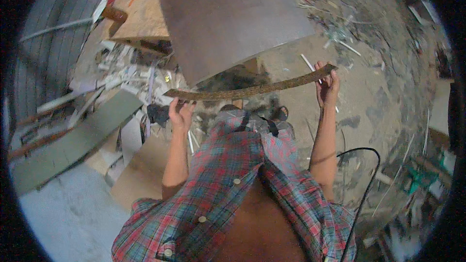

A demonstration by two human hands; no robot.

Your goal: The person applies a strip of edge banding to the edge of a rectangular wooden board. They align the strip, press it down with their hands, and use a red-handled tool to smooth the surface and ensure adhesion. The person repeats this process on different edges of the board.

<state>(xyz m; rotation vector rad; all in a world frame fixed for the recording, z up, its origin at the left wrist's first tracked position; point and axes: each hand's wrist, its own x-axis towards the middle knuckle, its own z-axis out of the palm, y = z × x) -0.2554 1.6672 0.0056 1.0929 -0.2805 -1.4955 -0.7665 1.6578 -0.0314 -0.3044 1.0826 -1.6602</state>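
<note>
A long, narrow brown wooden strip [252,90] spans the space in front of me, looking bowed in this wide view. Near its left end, my left hand [181,114] grips the lower edge, with the fingers partly hidden by the strip. The raised right end is held by my right hand [328,88], thumb and fingers around it. Just beyond the strip lies a large dark brown board [233,24], tilted, one corner pointing toward my left hand.
A light wooden surface [143,17] is under the board. Scrap pieces and a long grey-green plank [80,140] lie at left, beside a pale blue sheet [68,213]. A black cable [371,184] loops by my right arm. Debris [342,36] litters the dirt floor.
</note>
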